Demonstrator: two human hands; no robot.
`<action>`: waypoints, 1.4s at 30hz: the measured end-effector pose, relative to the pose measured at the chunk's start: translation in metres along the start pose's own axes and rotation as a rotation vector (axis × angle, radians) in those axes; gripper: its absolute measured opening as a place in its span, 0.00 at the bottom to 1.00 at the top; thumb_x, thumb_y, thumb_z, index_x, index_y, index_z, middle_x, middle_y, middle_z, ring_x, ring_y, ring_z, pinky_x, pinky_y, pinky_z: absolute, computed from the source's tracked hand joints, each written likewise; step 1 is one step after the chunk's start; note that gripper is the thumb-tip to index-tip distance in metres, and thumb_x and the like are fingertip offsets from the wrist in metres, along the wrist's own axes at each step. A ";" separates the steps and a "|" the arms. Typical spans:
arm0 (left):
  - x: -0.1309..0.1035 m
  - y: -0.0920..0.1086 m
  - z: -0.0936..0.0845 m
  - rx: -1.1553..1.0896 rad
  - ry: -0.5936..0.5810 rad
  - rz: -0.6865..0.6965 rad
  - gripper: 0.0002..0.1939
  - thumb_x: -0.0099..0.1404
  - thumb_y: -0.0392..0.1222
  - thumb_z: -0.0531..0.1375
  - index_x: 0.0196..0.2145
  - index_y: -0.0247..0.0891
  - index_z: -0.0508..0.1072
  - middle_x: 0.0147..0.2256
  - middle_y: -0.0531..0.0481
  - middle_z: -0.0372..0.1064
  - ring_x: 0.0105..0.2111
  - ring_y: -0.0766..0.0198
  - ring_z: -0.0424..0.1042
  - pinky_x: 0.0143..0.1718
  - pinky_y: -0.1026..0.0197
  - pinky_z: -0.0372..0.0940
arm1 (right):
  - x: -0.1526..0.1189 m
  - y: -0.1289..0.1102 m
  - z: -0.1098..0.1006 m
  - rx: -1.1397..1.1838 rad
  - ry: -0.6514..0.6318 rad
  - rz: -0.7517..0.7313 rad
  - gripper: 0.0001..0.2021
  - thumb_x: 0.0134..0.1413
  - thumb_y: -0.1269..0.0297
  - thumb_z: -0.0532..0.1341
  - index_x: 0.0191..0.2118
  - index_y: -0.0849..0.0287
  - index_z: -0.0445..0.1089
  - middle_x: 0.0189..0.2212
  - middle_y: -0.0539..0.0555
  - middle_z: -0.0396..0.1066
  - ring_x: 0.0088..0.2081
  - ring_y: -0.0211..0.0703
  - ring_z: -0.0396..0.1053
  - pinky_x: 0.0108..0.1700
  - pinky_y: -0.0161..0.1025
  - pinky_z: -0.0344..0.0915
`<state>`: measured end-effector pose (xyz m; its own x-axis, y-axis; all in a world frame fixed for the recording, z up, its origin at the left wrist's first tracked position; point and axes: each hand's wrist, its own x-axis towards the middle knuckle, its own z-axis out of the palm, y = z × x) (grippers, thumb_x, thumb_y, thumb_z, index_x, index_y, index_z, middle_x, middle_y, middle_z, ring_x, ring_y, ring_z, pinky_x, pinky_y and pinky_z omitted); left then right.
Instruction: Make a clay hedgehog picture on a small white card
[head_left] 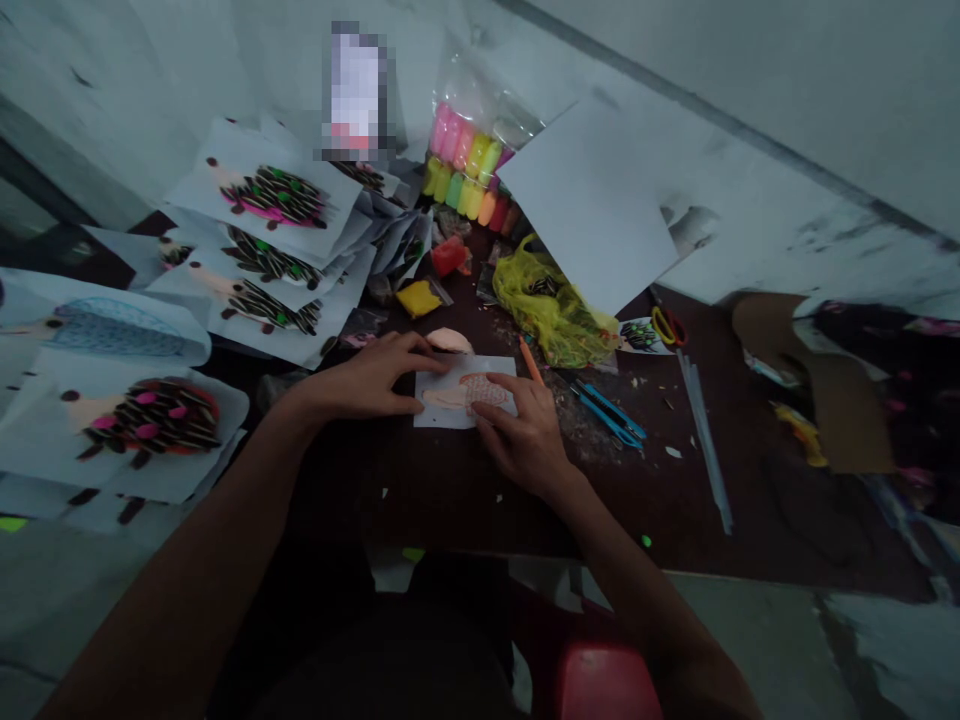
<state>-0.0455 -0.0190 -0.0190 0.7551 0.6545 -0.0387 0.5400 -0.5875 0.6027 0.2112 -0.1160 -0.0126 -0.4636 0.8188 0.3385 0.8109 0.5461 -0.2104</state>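
Observation:
A small white paper [427, 412] lies on the dark table with a hedgehog drawn in orange lines. Pale peach clay [444, 398] covers the left part of that drawing. My left hand [375, 378] rests at the paper's left edge, its fingers spread and holding nothing. On the right, my right hand [529, 432] presses its fingertips on the spiny part of the drawing, fingers stretched out and apart. Just behind the paper sits a peach clay lump [448, 341]. An orange pen [531, 360] lies beside my right hand, and a blue utility knife [609, 412] is farther right.
Finished hedgehog pictures [142, 425] are piled at left. Behind are a bag of coloured clay [469, 165], yellow clay [418, 298], a yellow plastic bag [551, 312] and a leaning white sheet [592, 200]. Scissors [667, 328] and translucent sticks [705, 440] lie right; a red stool [607, 680] stands below.

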 end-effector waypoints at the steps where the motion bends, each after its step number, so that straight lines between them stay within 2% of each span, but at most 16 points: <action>1: 0.000 0.001 0.000 0.000 0.000 -0.001 0.29 0.62 0.50 0.61 0.60 0.47 0.70 0.57 0.44 0.63 0.57 0.46 0.61 0.60 0.46 0.55 | 0.000 0.000 0.000 -0.002 -0.022 -0.004 0.11 0.66 0.63 0.57 0.46 0.55 0.76 0.58 0.61 0.68 0.56 0.55 0.64 0.56 0.55 0.61; 7: -0.001 0.003 -0.002 0.007 -0.009 -0.011 0.28 0.62 0.50 0.60 0.60 0.47 0.71 0.57 0.45 0.63 0.57 0.46 0.61 0.60 0.47 0.55 | 0.003 -0.005 0.002 -0.039 -0.105 -0.029 0.13 0.66 0.59 0.58 0.51 0.53 0.75 0.62 0.62 0.63 0.58 0.58 0.62 0.56 0.57 0.60; 10: -0.001 0.003 -0.002 0.009 -0.001 -0.007 0.28 0.62 0.51 0.60 0.60 0.47 0.71 0.56 0.45 0.63 0.57 0.46 0.61 0.59 0.47 0.55 | 0.004 -0.006 0.002 -0.070 -0.116 -0.041 0.12 0.66 0.59 0.58 0.50 0.53 0.75 0.63 0.62 0.63 0.59 0.58 0.61 0.56 0.56 0.59; 15: -0.001 0.001 0.000 0.008 0.006 -0.015 0.28 0.61 0.50 0.61 0.58 0.47 0.72 0.57 0.45 0.63 0.57 0.45 0.61 0.59 0.46 0.56 | 0.004 -0.005 0.001 -0.069 -0.085 -0.053 0.12 0.67 0.60 0.57 0.47 0.55 0.76 0.61 0.62 0.65 0.58 0.57 0.62 0.56 0.55 0.60; 21: 0.000 0.000 0.000 0.009 -0.002 -0.004 0.28 0.60 0.49 0.61 0.58 0.46 0.72 0.56 0.44 0.64 0.57 0.46 0.61 0.59 0.46 0.56 | 0.003 -0.003 0.002 -0.051 0.018 -0.008 0.12 0.67 0.62 0.56 0.45 0.56 0.77 0.58 0.63 0.68 0.55 0.56 0.65 0.55 0.55 0.62; 26: 0.000 0.002 0.000 0.007 0.009 -0.007 0.28 0.61 0.50 0.61 0.59 0.47 0.72 0.56 0.44 0.64 0.56 0.45 0.61 0.59 0.47 0.56 | 0.004 -0.005 0.001 -0.057 -0.039 -0.065 0.12 0.67 0.61 0.57 0.47 0.56 0.77 0.61 0.64 0.65 0.58 0.58 0.63 0.55 0.55 0.60; 33: 0.000 0.004 -0.002 0.022 -0.007 -0.013 0.28 0.61 0.48 0.61 0.59 0.45 0.72 0.56 0.44 0.63 0.56 0.47 0.62 0.60 0.47 0.55 | 0.004 -0.005 0.002 -0.045 -0.084 -0.024 0.12 0.67 0.61 0.56 0.45 0.55 0.77 0.62 0.62 0.65 0.59 0.57 0.62 0.57 0.55 0.59; 39: 0.000 0.006 -0.002 0.013 0.000 -0.020 0.28 0.60 0.48 0.62 0.59 0.44 0.72 0.57 0.44 0.63 0.57 0.46 0.61 0.60 0.47 0.55 | 0.005 -0.008 0.004 -0.051 -0.117 -0.034 0.17 0.67 0.58 0.57 0.56 0.54 0.72 0.68 0.64 0.55 0.63 0.59 0.57 0.59 0.56 0.57; 42: 0.000 0.007 -0.003 0.021 0.002 -0.027 0.28 0.59 0.47 0.62 0.58 0.44 0.73 0.57 0.43 0.63 0.57 0.46 0.62 0.60 0.46 0.55 | 0.007 -0.010 0.004 -0.074 -0.172 -0.042 0.17 0.67 0.57 0.58 0.56 0.52 0.72 0.69 0.62 0.53 0.66 0.59 0.54 0.60 0.56 0.55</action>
<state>-0.0425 -0.0218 -0.0127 0.7395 0.6711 -0.0532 0.5680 -0.5795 0.5845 0.1982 -0.1146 -0.0121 -0.5463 0.8174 0.1829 0.8108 0.5708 -0.1296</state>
